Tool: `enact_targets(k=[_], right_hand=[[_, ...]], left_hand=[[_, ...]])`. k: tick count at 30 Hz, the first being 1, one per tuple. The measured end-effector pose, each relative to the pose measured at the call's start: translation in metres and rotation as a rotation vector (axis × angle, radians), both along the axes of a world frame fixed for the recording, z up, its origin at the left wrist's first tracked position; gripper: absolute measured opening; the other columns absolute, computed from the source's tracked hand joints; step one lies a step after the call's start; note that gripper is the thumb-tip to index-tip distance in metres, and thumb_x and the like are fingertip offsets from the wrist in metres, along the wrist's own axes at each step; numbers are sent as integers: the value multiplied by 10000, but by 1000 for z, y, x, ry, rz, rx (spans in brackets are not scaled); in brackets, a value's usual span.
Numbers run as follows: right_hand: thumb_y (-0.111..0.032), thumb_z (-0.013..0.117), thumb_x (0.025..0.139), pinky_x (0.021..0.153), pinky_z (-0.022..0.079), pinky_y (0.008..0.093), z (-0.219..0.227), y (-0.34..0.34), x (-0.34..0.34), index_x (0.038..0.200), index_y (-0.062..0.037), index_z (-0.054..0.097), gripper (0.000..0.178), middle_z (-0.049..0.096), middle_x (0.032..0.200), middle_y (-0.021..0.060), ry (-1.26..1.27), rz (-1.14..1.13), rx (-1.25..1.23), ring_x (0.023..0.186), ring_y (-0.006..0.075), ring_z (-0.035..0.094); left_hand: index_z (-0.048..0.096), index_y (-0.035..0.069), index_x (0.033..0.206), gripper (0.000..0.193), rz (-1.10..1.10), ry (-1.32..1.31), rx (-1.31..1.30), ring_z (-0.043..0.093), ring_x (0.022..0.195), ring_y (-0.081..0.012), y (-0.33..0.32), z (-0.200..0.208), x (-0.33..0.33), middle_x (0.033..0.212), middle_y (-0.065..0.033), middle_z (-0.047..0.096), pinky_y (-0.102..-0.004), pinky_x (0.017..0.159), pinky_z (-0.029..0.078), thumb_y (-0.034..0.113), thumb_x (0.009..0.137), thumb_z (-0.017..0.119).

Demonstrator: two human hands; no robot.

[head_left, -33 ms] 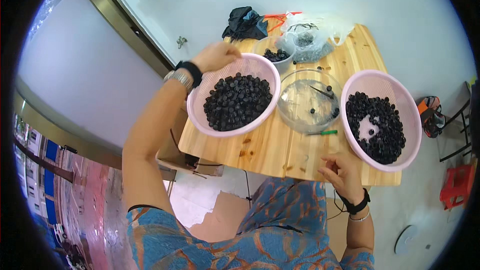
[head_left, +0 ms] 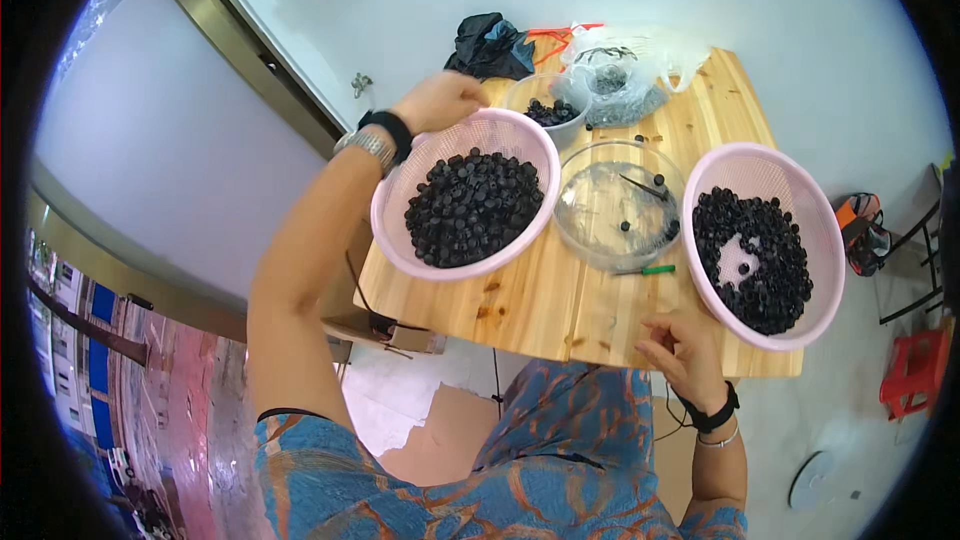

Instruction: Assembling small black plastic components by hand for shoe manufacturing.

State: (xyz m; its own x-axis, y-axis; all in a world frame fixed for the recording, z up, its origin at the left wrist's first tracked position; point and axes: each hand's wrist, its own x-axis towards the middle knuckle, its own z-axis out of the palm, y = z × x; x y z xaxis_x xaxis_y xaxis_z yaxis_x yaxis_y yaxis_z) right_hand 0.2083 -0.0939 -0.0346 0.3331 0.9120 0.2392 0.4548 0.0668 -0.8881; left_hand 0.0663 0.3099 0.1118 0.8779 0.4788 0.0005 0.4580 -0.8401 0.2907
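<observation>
My left hand (head_left: 440, 102) is just above the far rim of a pink mesh basket (head_left: 400, 245), its fingers curled; what they hold, if anything, is hidden. Heaped in that basket are small black round pieces (head_left: 475, 210). My right hand (head_left: 690, 352) hovers by the table's front edge, thumb and fingers apart with nothing visible between them. Beside it, a second pink basket (head_left: 822, 240) holds more black pieces (head_left: 765, 270), with a bare patch in the middle. Between the baskets lies a clear round tray (head_left: 600, 210) with dark tweezers (head_left: 643, 187) and a few pieces.
A green-handled tool (head_left: 657, 269) rests on the wooden table (head_left: 530, 310). Behind stand a clear tub (head_left: 572, 130) of black parts, a plastic bag (head_left: 625, 100) and a black bag (head_left: 490, 45). A red stool (head_left: 912, 370) is on the floor at right.
My left hand has moved slightly up and left, off the basket's far rim. My right hand is nearly still. The view has shifted slightly.
</observation>
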Motion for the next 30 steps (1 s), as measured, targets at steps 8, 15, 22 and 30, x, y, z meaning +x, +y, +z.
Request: enact_targets(k=[8, 15, 22, 30], right_hand=[[-117, 721, 721, 463, 382, 250, 1, 4, 10, 865, -2, 592, 226, 499, 632, 53, -6, 71, -136, 505, 136, 484], [-116, 729, 710, 449, 383, 251, -2, 3, 19, 895, -4, 613, 245, 503, 621, 63, 31, 72, -172, 501, 139, 490], [-92, 726, 715, 430, 365, 238, -11, 3, 22, 869, 5, 601, 221, 506, 637, 61, 103, 42, -193, 478, 120, 483], [-119, 719, 719, 454, 383, 264, -8, 1, 20, 845, 3, 598, 213, 502, 615, 68, 60, 47, -182, 498, 145, 497]], left_hand=[[673, 111, 947, 229, -46, 427, 370, 610, 913, -271, 44, -54, 138, 929, -116, 655, -364, 795, 478, 121, 732, 596], [675, 109, 862, 222, -187, 556, 239, 619, 832, -257, 30, -74, 159, 850, -101, 657, -361, 704, 486, 173, 650, 696], [656, 79, 793, 215, -77, 376, 266, 613, 783, -271, 29, -97, 159, 789, -118, 644, -376, 666, 471, 192, 616, 703], [672, 80, 819, 244, -97, 293, 370, 606, 743, -317, 51, -107, 156, 790, -150, 637, -377, 681, 477, 150, 585, 680]])
